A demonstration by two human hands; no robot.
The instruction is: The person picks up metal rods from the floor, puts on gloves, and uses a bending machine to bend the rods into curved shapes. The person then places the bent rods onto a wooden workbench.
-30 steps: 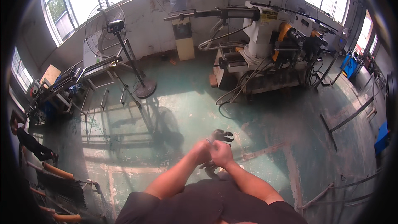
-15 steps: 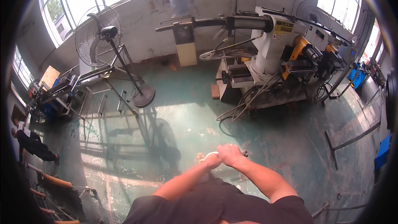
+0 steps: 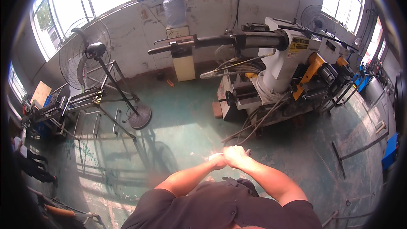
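Observation:
My hands meet in front of my body, low in the middle of the view, touching each other. My left hand [image 3: 218,162] is closed, and a thin white strip [image 3: 215,156] shows along its upper side. Against it presses my right hand [image 3: 234,157], also closed, fingers curled. A small dark end of something [image 3: 249,152] sticks out beside the right hand. What the fingers hold is mostly hidden, and its kind cannot be made out.
A large white machine [image 3: 277,61] with a long horizontal arm stands ahead to the right, cables hanging to the floor. A pedestal fan [image 3: 140,117] and metal frames stand at left. A water dispenser [image 3: 183,65] is by the wall. Another person [image 3: 34,165] stands far left.
The view has tilted up and shifted, so the machine and fan sit lower in it. Both hands stay together in front of my body, closed as before.

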